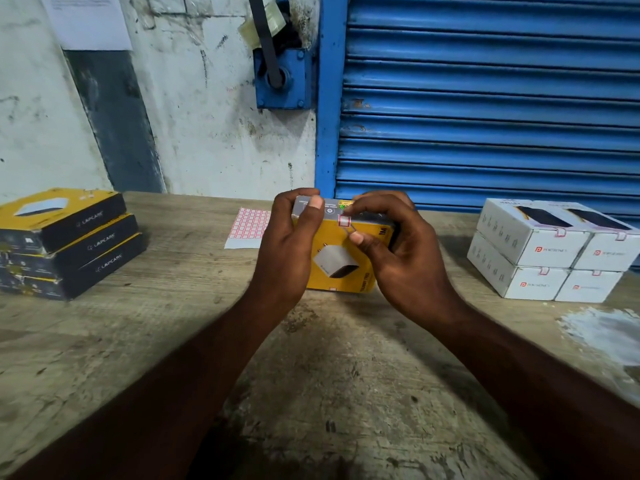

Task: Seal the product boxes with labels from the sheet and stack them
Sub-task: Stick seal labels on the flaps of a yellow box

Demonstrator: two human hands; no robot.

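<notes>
Yellow box (337, 258), mid-frame, is gripped at its left end by the left hand (294, 244); the right hand (393, 247) curls round the other end, thumb just beside a red-edged label (344, 221) on the top edge. Sealing seems underway; next, press the label flat, then stack.

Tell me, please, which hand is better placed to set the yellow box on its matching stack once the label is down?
Probably the left hand: it grips the yellow box, and the matching stack lies on that side. The right hand is occupied at the label.
</notes>
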